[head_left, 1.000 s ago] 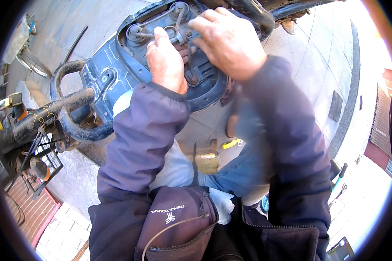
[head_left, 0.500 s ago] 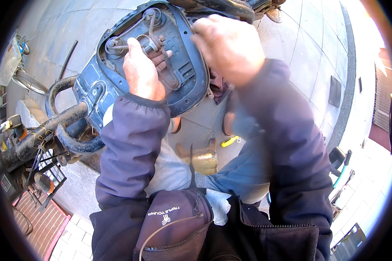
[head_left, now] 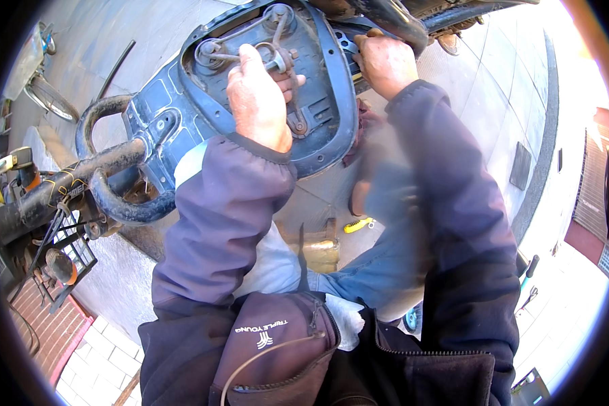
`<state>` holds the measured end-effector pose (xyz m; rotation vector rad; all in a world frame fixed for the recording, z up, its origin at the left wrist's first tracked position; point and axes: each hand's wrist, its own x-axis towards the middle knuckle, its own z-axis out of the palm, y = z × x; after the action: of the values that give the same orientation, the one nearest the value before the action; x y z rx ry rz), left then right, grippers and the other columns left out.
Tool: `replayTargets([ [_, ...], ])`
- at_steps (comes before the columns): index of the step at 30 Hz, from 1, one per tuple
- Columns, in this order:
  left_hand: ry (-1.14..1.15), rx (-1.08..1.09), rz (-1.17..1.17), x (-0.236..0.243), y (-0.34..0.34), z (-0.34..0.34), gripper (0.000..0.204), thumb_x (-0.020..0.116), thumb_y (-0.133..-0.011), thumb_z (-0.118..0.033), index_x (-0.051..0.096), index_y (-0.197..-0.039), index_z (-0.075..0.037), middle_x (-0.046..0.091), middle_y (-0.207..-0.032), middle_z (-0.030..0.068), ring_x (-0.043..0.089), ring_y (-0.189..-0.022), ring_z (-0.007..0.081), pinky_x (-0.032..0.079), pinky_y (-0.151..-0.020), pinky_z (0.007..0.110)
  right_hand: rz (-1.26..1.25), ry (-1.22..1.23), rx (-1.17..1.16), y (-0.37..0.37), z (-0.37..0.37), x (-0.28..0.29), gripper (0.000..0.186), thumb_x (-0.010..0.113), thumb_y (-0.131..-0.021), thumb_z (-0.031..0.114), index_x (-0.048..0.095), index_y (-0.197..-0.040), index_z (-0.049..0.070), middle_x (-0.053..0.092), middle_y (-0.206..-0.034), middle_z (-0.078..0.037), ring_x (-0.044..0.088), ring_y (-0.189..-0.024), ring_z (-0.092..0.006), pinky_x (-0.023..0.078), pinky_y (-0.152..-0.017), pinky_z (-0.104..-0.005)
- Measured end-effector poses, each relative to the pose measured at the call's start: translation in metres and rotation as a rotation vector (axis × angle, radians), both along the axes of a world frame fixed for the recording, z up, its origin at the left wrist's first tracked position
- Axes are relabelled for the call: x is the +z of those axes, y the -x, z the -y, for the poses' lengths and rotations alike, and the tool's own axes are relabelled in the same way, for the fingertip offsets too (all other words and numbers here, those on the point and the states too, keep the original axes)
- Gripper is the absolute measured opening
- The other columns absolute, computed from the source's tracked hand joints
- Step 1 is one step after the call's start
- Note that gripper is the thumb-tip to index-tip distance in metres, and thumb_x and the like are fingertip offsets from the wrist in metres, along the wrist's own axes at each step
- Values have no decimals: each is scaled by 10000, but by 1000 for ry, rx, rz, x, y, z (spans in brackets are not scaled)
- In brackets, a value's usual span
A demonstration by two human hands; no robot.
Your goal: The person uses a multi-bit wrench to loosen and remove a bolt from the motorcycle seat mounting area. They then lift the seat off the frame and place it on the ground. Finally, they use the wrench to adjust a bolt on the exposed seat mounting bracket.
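Observation:
A dark plastic pan with a raised rim (head_left: 342, 128), which looks like the underside of a vehicle seat, stands in front of me. Bent metal rods and a bolted metal linkage (head_left: 292, 62) run across its inside. My left hand (head_left: 258, 101) reaches into the pan, its fingers curled round the linkage with the thumb on top. Beyond the pan's right edge, my right hand (head_left: 388, 66) is closed beside a black frame tube (head_left: 394, 24). What its fingers grip is hidden. Just beneath that hand, a dark red cloth (head_left: 365, 120) hangs by the rim.
Thick black tubes (head_left: 108, 159) and a blue-black panel (head_left: 159, 132) fill the left side. A yellow-handled tool (head_left: 358, 224) lies on the paving between my legs. A bicycle wheel (head_left: 53, 101) is at far left, and a grey drain cover (head_left: 520, 166) at right.
My right hand has moved from above the pan's right rim outward to the right, beside the tube. My left hand stays on the linkage. The whole view has shifted slightly.

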<state>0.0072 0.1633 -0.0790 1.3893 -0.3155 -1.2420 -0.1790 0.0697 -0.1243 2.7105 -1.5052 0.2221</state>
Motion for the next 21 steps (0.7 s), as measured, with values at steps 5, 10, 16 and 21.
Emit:
replayTargets([
  [5,-19,24,5,2,1,0,516,289,-1021,-443,612,-1021,-41,689,-946,96,667,-763,227,511,-716,328,19,-53,-76,-9,2,0,202,636,-783,143,658,-968,64,633,-920,-148,629,-861,-346,507,-740,-443],
  [10,-30,22,24,5,3,-1,513,286,-1021,-441,611,-1025,-44,691,-955,95,670,-757,221,513,-707,317,-32,-68,-147,-7,9,-5,223,625,-744,193,663,-917,58,649,-857,-166,636,-843,-361,508,-738,-450],
  [16,75,65,-31,-4,2,0,458,360,-1010,-419,470,-1008,25,659,-809,127,651,-608,216,534,-571,302,40,-283,-266,-10,9,4,260,643,-699,270,681,-846,59,677,-846,-180,647,-872,-346,502,-778,-421],
  [21,77,59,-17,-5,0,0,462,352,-1011,-423,483,-1000,19,661,-811,124,655,-613,222,523,-567,303,107,-460,-257,-12,2,22,298,597,-710,230,703,-908,34,669,-937,-226,643,-914,-380,504,-825,-420],
])
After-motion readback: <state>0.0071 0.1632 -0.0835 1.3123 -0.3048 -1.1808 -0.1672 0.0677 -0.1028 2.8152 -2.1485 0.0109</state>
